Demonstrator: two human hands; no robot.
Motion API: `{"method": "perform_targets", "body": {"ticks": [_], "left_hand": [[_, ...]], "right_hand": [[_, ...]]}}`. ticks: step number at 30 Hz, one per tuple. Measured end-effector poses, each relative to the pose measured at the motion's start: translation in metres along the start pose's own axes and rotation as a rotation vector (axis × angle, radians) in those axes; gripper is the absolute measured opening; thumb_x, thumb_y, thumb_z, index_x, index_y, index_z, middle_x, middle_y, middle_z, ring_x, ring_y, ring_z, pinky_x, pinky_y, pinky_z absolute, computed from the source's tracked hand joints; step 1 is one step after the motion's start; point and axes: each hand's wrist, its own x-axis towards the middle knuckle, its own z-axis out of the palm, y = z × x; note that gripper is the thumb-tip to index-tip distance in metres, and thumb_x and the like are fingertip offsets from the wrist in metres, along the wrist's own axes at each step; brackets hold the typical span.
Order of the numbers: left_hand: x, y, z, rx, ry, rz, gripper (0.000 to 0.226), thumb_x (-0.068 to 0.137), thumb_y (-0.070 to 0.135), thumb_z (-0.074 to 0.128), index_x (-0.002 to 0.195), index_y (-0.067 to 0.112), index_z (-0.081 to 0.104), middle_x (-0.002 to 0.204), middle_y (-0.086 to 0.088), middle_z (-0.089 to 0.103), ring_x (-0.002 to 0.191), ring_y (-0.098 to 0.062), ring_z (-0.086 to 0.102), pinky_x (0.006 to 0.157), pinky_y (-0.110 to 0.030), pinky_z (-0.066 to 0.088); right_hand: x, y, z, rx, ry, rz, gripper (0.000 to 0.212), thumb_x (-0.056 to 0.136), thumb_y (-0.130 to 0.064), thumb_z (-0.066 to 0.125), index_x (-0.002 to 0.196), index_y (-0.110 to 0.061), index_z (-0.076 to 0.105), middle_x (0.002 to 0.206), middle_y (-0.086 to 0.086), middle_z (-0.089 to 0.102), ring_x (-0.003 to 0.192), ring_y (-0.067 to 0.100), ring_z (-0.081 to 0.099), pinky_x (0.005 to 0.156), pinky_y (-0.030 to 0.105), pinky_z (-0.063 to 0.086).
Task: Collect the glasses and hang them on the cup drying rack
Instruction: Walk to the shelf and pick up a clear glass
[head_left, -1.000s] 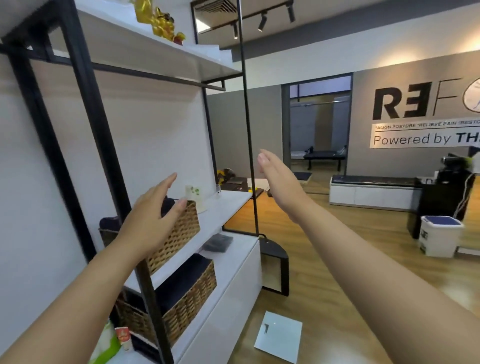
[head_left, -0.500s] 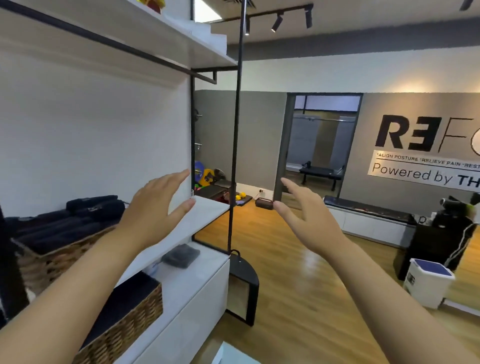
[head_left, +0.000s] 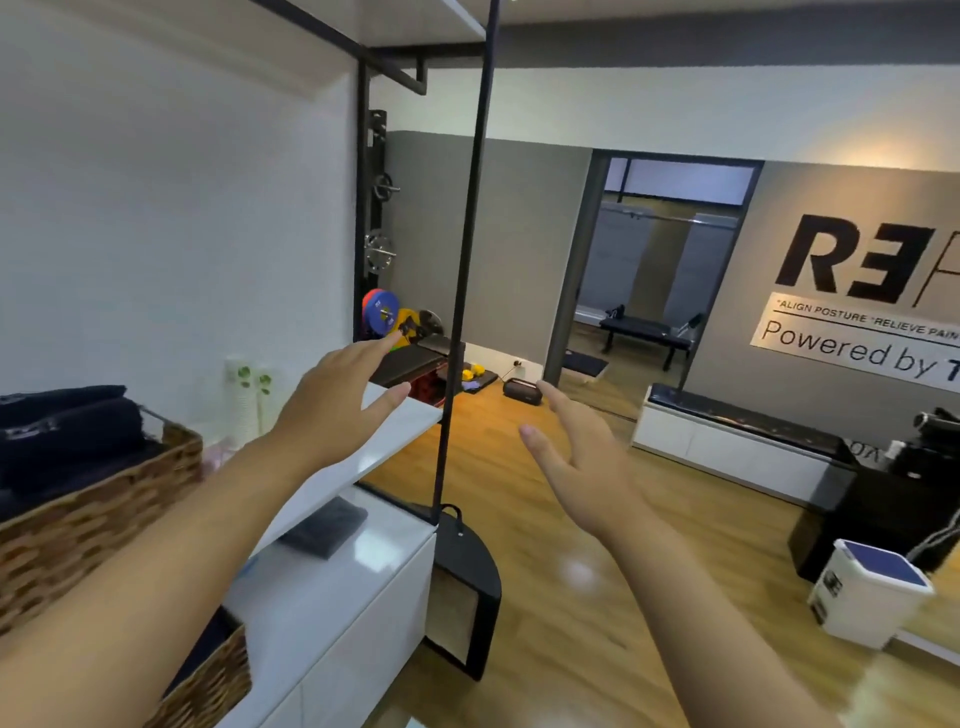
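Two empty hands reach forward, fingers spread: left hand (head_left: 332, 410) over the white shelf (head_left: 384, 447), right hand (head_left: 576, 462) above the wooden floor (head_left: 571, 571). No glasses or rack show, so their look and orientation cannot be told.

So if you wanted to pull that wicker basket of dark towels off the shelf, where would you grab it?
Probably by the woven rim of the wicker basket, one hand at each end, coming from the open front of the shelf. No handles show, and the dark towels fill the inside.
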Motion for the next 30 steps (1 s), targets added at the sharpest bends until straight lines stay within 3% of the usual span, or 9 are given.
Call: {"method": "perform_targets", "body": {"ticks": [6,10,12,14,15,17,22,27,30], "left_hand": [[0.085,-0.017,0.062,-0.046,-0.065,-0.034,0.064,0.101,0.054,0.049,0.158,0.035,0.029,0.159,-0.004,0.042,0.146,-0.028,0.037,0.111,-0.053,0.040],[0.132,-0.014,0.091,-0.147,-0.011,-0.066,0.061,0.102,0.050,0.051,0.158,0.036,0.031,0.159,0.000,0.042,0.146,-0.023,0.036,0.111,-0.045,0.038],[0.150,-0.012,0.102,-0.244,0.028,-0.111,0.058,0.103,0.047,0.052,0.157,0.036,0.033,0.156,0.003,0.044,0.139,-0.015,0.041,0.105,-0.033,0.039],[0.165,-0.009,0.110,-0.354,0.072,-0.197,0.055,0.104,0.042,0.053,0.155,0.033,0.037,0.148,0.005,0.048,0.126,-0.007,0.045,0.089,-0.017,0.039],[0.171,-0.009,0.113,-0.377,0.097,-0.232,0.053,0.104,0.040,0.053,0.154,0.031,0.039,0.145,0.004,0.050,0.123,-0.007,0.047,0.083,-0.013,0.038],[0.179,-0.014,0.120,-0.352,0.149,-0.277,0.051,0.105,0.036,0.053,0.154,0.028,0.040,0.144,0.002,0.053,0.126,-0.012,0.051,0.087,-0.016,0.041],[0.179,-0.043,0.149,-0.248,0.200,-0.419,0.048,0.106,0.028,0.050,0.153,0.031,0.040,0.149,0.001,0.051,0.136,-0.018,0.049,0.107,-0.033,0.040],[0.180,-0.081,0.175,-0.152,0.193,-0.546,0.056,0.103,0.035,0.057,0.155,0.034,0.036,0.155,0.002,0.044,0.140,-0.018,0.043,0.111,-0.036,0.038],[0.186,-0.116,0.190,-0.137,0.203,-0.601,0.064,0.098,0.038,0.063,0.156,0.033,0.034,0.157,0.002,0.040,0.143,-0.018,0.040,0.114,-0.038,0.036]], "right_hand": [[0.097,0.035,0.008,0.045,0.027,-0.012,0.067,0.103,-0.064,0.044,0.163,-0.035,0.032,0.163,-0.008,0.044,0.153,0.017,0.034,0.121,0.045,0.035],[0.159,0.059,0.008,0.144,0.056,-0.025,0.064,0.104,-0.059,0.047,0.161,-0.035,0.034,0.163,-0.008,0.045,0.149,0.013,0.039,0.116,0.038,0.037],[0.186,0.074,0.012,0.229,0.053,-0.014,0.062,0.104,-0.058,0.047,0.161,-0.035,0.035,0.162,-0.007,0.046,0.146,0.013,0.041,0.113,0.035,0.038],[0.210,0.087,0.019,0.344,0.042,0.009,0.060,0.106,-0.057,0.045,0.161,-0.034,0.036,0.160,-0.006,0.047,0.143,0.012,0.044,0.113,0.035,0.042],[0.222,0.094,0.024,0.406,0.032,0.014,0.059,0.107,-0.056,0.043,0.161,-0.032,0.037,0.159,-0.007,0.048,0.139,0.008,0.044,0.110,0.027,0.041],[0.244,0.105,0.035,0.513,-0.018,0.022,0.056,0.110,-0.051,0.041,0.160,-0.028,0.038,0.157,-0.008,0.048,0.133,0.000,0.040,0.098,0.013,0.034],[0.293,0.129,0.066,0.637,-0.155,-0.011,0.057,0.109,-0.053,0.039,0.161,-0.029,0.040,0.162,-0.009,0.046,0.146,0.009,0.040,0.104,0.025,0.031],[0.329,0.137,0.105,0.664,-0.282,-0.024,0.057,0.110,-0.052,0.038,0.162,-0.029,0.037,0.155,-0.008,0.049,0.137,0.007,0.042,0.103,0.026,0.029],[0.349,0.140,0.136,0.667,-0.342,-0.032,0.056,0.110,-0.051,0.038,0.162,-0.030,0.036,0.135,-0.021,0.050,0.127,0.000,0.039,0.101,0.022,0.030]]}}
